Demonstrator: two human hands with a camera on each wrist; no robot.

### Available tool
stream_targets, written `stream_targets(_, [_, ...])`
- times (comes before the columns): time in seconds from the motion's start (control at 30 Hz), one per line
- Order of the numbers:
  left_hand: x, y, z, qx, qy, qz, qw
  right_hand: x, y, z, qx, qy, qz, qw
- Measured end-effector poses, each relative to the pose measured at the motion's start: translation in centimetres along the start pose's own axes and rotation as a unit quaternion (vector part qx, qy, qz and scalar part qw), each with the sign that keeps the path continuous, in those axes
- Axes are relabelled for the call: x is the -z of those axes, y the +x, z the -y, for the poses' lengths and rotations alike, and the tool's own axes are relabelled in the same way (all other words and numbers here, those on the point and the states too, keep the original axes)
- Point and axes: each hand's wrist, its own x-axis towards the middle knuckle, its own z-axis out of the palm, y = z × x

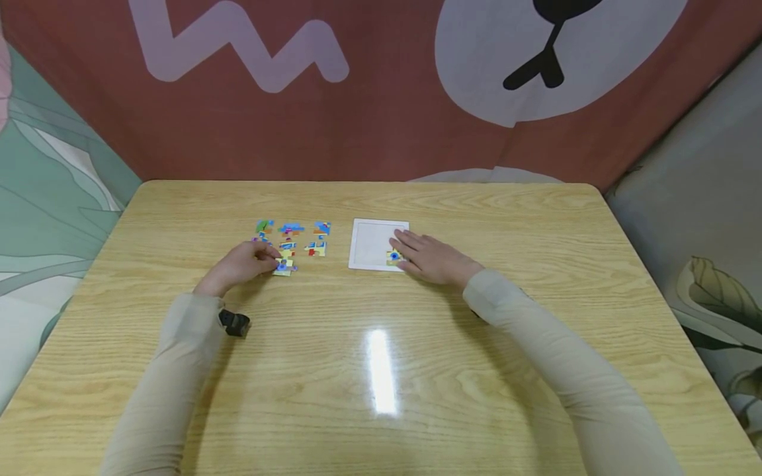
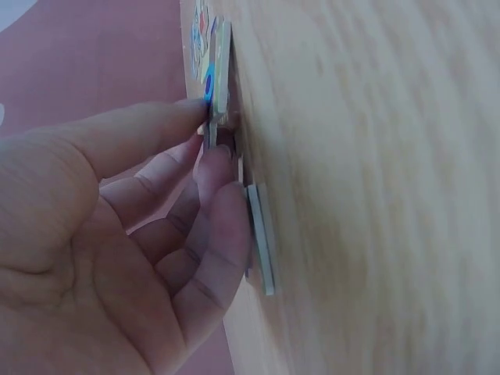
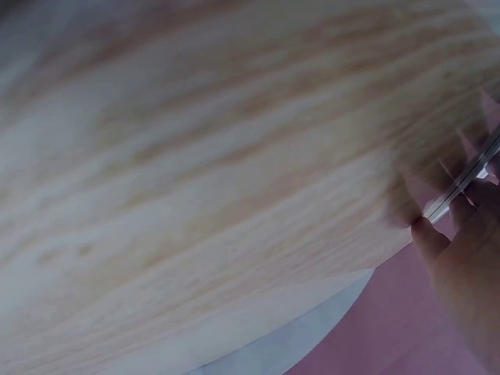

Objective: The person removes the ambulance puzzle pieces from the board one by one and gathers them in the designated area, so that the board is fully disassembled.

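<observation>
My left hand point(image 1: 241, 264) pinches a jigsaw piece point(image 1: 284, 266) with yellow and blue print between thumb and fingers. In the left wrist view the thumb lies on the face of this piece point(image 2: 223, 70), which is tilted edge-on to the camera. Below the fingers there, another thin piece point(image 2: 262, 238) shows its pale edge. My right hand point(image 1: 437, 260) rests with fingers extended over the right side of a white square puzzle tray point(image 1: 370, 246). One jigsaw piece with a blue round print point(image 1: 393, 256) lies in the tray's lower right corner, partly under those fingers.
Several loose pieces lie left of the tray, among them a blue and orange piece point(image 1: 322, 228), a red and yellow piece point(image 1: 316, 249) and a green piece point(image 1: 264, 227). The wooden table point(image 1: 321, 370) ends at a reddish cloth backdrop point(image 1: 381, 132).
</observation>
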Motion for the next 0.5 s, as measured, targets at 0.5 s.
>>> stream_targets(0.5, [-0.21, 0.03, -0.36, 0.003, -0.002, -0.004, 1.0000, 0.05, -0.01, 0.02, -0.004, 0.003, 0.006, 1.0000])
